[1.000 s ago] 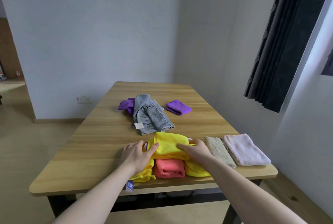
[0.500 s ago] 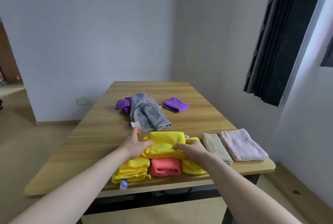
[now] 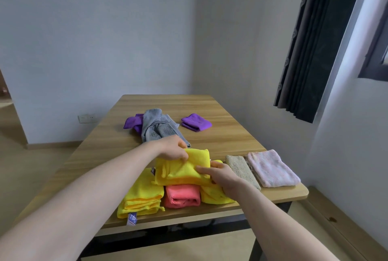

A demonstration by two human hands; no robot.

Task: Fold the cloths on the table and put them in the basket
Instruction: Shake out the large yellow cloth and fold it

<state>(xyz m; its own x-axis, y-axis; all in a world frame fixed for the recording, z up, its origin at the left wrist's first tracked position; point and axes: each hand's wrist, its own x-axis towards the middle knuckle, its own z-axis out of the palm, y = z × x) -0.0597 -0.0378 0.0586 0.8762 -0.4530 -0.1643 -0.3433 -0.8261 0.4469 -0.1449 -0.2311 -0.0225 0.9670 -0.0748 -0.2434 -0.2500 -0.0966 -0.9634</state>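
Both hands, left hand [image 3: 173, 149] and right hand [image 3: 223, 175], are pinching the yellow cloth [image 3: 184, 169], which is lying across folded cloths at the table [image 3: 226, 141] front edge. Folding appears nearly finished; next, squaring edges. No basket is showing.

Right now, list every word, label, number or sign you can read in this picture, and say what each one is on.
No text can be read.
Blue and white tag on the yellow cloth at the table's near edge: has printing, too blurred to read.
Gray towel: dark woven marks, too small to tell if they are letters.
Small dark tag beside the held yellow cloth: unreadable.
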